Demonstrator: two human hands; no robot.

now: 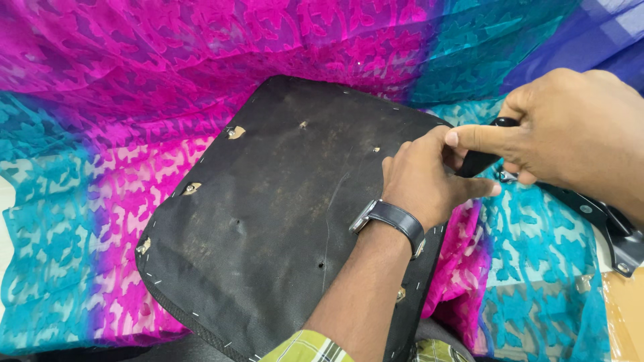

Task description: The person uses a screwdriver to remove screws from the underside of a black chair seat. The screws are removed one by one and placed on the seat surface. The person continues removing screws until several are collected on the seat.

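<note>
Head view shows an upturned seat pad (268, 221), its black underside cloth stapled round the edge, lying on patterned pink and turquoise fabric (87, 221). At its right edge the left hand (422, 181), wearing a wristwatch (389, 218), curls its fingers against the rim, and whether it pinches anything I cannot tell. The right hand (570, 127) is clenched on a black tool handle (479, 161) just beside it. Staples already line the rim; several holes and brass fittings stay bare. A grey metal bracket (614, 228) lies to the right.
</note>
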